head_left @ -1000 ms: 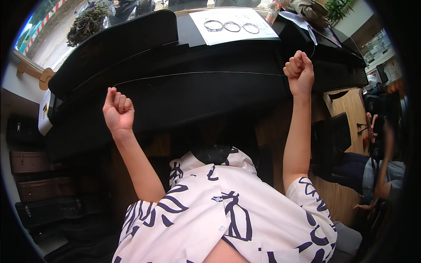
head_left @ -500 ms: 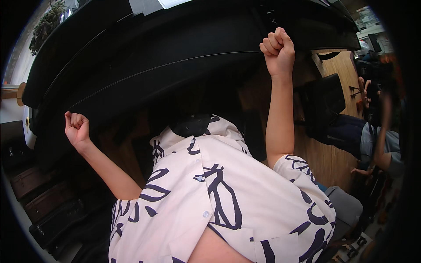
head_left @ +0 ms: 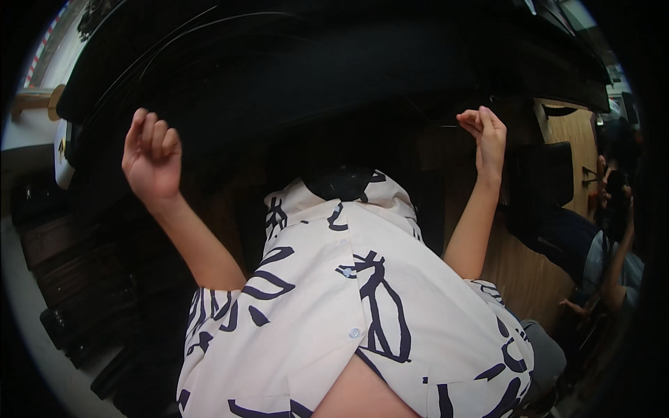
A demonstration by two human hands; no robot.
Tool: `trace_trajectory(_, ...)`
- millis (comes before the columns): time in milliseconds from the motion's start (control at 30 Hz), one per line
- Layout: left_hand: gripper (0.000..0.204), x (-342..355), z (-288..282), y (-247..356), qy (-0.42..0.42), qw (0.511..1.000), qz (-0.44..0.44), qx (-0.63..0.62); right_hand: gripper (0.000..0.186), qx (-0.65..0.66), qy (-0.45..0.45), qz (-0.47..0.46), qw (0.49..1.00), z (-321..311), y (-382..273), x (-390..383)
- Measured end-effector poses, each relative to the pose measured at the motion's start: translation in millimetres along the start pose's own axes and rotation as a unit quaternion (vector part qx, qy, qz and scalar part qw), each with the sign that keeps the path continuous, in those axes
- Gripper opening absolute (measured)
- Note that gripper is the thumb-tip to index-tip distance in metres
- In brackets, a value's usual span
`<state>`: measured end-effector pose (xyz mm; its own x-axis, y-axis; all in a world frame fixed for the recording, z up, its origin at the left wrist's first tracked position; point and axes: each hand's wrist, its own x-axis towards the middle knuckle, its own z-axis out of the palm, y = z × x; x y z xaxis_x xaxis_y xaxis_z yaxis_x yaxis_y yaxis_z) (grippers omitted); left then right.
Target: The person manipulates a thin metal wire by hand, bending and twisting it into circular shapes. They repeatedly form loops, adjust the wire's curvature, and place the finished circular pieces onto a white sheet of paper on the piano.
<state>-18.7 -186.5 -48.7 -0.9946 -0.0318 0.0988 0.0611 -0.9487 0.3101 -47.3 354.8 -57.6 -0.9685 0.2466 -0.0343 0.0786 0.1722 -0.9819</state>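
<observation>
My left hand is raised at the left, fingers curled in toward the palm. A thin pale strand, like a string, arcs over the dark surface above it. My right hand is held up at the right, its fingertips pinched together. A short pale bit of the strand shows beside those fingertips. Against the black background most of the strand's length is lost. Both hands hang in the air, apart from each other, in front of the large black piece of furniture.
Several dark cases are stacked on the left. A black chair stands on the wooden floor at the right. Beyond it another person sits, arm bent. A grey rounded object lies near my right side.
My right hand has come down and a little to the right, its fist becoming a pinch. My left hand has risen and moved right. The strand, earlier stretched between both hands, now curves upward.
</observation>
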Motion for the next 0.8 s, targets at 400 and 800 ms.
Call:
trace_trajectory(400,0.024,-8.3,62.0,-256.0,-0.085,0.937,-0.223,0.256,0.043,-0.335,0.11,0.048,0.935,12.6,-15.8,-91.7)
trace_trajectory(800,0.012,2.1,76.3,-279.1,-0.261,0.74,0.041,0.619,0.047,0.1,0.028,-0.111,0.988,68.7,-11.6,-83.3)
